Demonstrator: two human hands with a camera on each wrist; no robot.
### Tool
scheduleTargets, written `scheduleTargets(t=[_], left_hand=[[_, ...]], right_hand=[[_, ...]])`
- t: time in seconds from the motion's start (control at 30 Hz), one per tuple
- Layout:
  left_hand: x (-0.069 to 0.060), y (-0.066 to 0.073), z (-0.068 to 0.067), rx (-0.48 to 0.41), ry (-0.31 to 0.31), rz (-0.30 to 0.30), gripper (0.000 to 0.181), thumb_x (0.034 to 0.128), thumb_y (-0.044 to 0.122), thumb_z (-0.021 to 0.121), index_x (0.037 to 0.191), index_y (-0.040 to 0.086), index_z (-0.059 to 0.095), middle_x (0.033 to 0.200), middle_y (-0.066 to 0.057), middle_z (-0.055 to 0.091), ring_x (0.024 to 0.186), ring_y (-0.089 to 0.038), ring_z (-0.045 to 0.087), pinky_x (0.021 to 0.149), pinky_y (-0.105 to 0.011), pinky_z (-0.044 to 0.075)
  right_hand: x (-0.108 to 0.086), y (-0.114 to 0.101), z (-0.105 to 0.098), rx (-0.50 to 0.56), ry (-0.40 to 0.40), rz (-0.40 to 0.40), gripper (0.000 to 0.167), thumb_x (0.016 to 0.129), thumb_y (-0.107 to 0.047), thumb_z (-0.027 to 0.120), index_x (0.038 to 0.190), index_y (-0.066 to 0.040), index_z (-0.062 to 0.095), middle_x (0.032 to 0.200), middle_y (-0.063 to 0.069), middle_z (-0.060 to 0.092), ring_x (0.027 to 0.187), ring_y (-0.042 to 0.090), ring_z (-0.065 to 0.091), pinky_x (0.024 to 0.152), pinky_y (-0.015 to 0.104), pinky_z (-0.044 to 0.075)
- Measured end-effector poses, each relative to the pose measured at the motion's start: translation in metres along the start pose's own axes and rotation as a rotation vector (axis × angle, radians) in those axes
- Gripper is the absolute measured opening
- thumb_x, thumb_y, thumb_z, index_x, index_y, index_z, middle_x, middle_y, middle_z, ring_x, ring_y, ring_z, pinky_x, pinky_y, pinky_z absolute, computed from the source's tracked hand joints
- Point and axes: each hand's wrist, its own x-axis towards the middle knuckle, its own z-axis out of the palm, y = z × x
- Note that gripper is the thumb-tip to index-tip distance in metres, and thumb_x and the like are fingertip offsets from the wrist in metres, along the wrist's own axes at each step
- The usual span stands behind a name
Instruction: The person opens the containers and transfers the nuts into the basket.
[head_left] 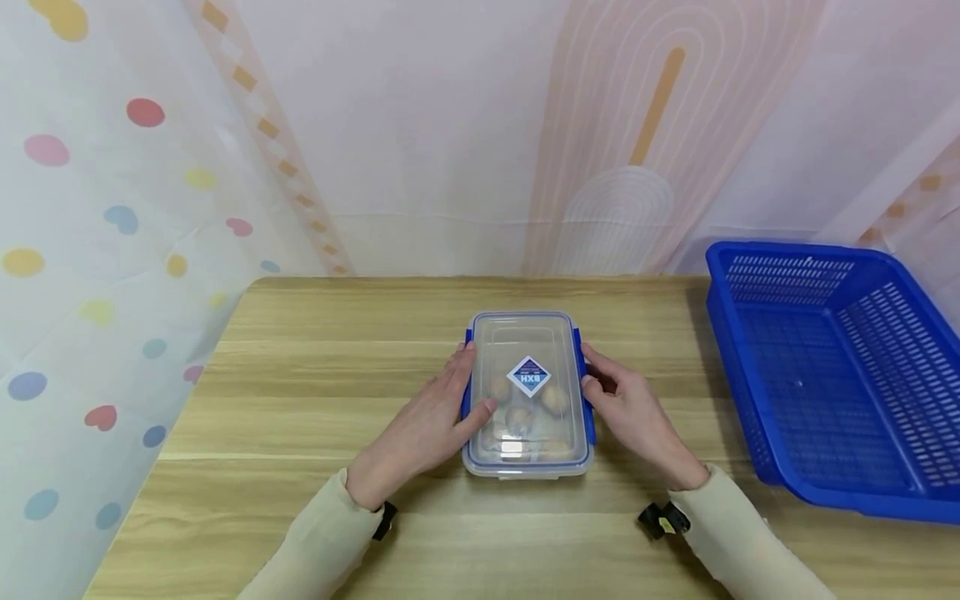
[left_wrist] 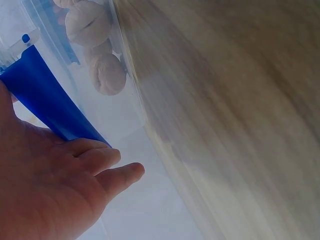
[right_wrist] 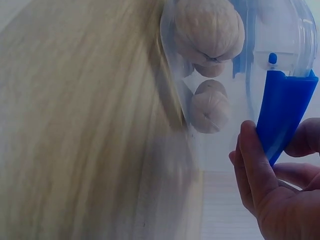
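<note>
A clear lidded container [head_left: 517,337] with blue side latches and a diamond-shaped label lies on the wooden table. Several round brownish items [right_wrist: 210,112] show through its wall. Along its left side rests my left hand [head_left: 423,425], fingers fairly straight against the latch and thumb on the lid edge. In the left wrist view the blue latch [left_wrist: 47,97] touches that hand [left_wrist: 55,185]. On the other side my right hand [head_left: 633,412] has its fingers and thumb around the right latch [right_wrist: 285,110]; the right wrist view shows this hand [right_wrist: 285,200] pinching it.
A blue plastic basket [head_left: 780,417] with slotted walls stands on the right of the wooden table [head_left: 300,400]. Behind the table hangs a patterned cloth [head_left: 435,133], which also covers the left side.
</note>
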Motion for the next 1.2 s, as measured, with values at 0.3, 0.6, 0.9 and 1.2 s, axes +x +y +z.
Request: scheduleTargets(t=[0.3, 0.6, 0.9, 1.2], left_hand=[[-0.003, -0.001, 0.0, 0.0, -0.007, -0.016, 0.085, 0.1079, 0.05, 0.047, 0.165, 0.001, 0.009, 0.17, -0.021, 0.013, 0.156, -0.035, 0.021, 0.122, -0.054, 0.027], [-0.004, -0.003, -0.004, 0.007, 0.018, -0.002, 0.085, 0.1076, 0.049, 0.05, 0.164, -0.002, 0.011, 0.169, -0.024, 0.015, 0.155, -0.036, 0.023, 0.121, -0.056, 0.03], [-0.002, -0.002, -0.002, -0.017, 0.013, -0.002, 0.085, 0.1076, 0.049, 0.049, 0.165, -0.001, 0.01, 0.17, -0.022, 0.014, 0.156, -0.034, 0.021, 0.122, -0.056, 0.028], [-0.001, 0.0, 0.001, -0.058, 0.007, -0.012, 0.086, 0.1077, 0.052, 0.047, 0.165, 0.001, 0.008, 0.171, -0.021, 0.013, 0.156, -0.033, 0.02, 0.123, -0.053, 0.027]], right_hand=[[0.001, 0.001, 0.003, -0.044, 0.042, 0.032, 0.054, 0.098, -0.002, 0.055, 0.151, 0.005, 0.047, 0.137, 0.025, 0.063, 0.094, 0.023, 0.067, 0.071, 0.02, 0.053], [0.003, 0.004, -0.002, 0.026, 0.006, 0.031, 0.054, 0.1, 0.002, 0.052, 0.153, 0.008, 0.042, 0.13, 0.029, 0.065, 0.067, 0.016, 0.055, 0.048, 0.021, 0.041], [0.002, 0.002, -0.011, 0.021, -0.102, 0.077, 0.059, 0.104, -0.001, 0.046, 0.16, 0.004, 0.029, 0.147, 0.029, 0.053, 0.105, 0.029, 0.066, 0.073, 0.026, 0.059], [-0.006, 0.006, -0.015, 0.074, -0.123, 0.105, 0.058, 0.106, -0.005, 0.046, 0.161, -0.001, 0.03, 0.165, 0.021, 0.033, 0.118, 0.035, 0.067, 0.091, 0.037, 0.059]])
